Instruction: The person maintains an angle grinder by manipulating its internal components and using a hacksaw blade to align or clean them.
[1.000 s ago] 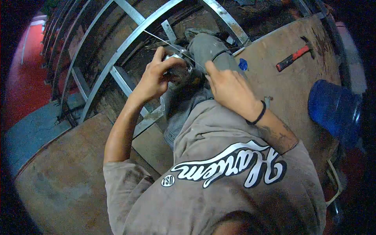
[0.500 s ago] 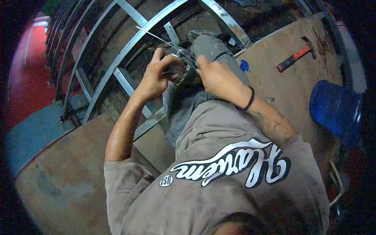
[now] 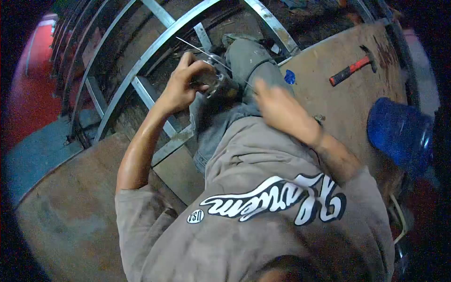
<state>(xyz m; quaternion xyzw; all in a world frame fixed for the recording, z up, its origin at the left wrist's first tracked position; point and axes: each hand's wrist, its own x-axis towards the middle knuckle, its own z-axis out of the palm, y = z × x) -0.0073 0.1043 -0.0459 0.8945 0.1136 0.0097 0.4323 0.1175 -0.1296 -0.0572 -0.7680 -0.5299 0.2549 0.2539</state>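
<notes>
My left hand [image 3: 184, 81] is wrapped round a dark, roundish metal part [image 3: 220, 84] with silvery edges, held over my lap; its exact kind is hidden by fingers and shadow. A thin, straight metal rod [image 3: 192, 46] runs across the top of this part, from upper left down toward my right hand [image 3: 277, 105]. My right hand is blurred by motion, its fingers closed at the rod's lower right end. Below both hands lies my trouser leg [image 3: 256, 61].
On the plywood sheet [image 3: 312, 66] at right lie a red-and-black-handled hammer [image 3: 351, 70] and a small blue object [image 3: 290, 76]. A blue plastic container [image 3: 397, 131] is farther right. Curved metal frames [image 3: 155, 54] stand ahead and left. Another board [image 3: 84, 202] is at lower left.
My right hand has moved right and a little down, away from the metal part. The rod has slid the same way with it. My left hand still holds the part.
</notes>
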